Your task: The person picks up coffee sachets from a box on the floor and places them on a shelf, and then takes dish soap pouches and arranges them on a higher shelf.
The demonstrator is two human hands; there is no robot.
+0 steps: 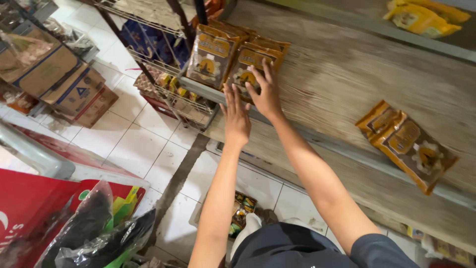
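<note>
your right hand (267, 92) lies flat, fingers spread, on the brown packets (245, 64); left hand (236, 116) hovers open. press evenly, squaring them against the shelf (347, 74) edge.

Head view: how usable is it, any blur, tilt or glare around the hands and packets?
Head view: strongly tilted, so the wooden shelf runs diagonally. Left hand, right hand and the brown packets are slightly soft, with print unreadable. Lighting is even and dim. Only mild sheen shows on the plastic bags.
</note>
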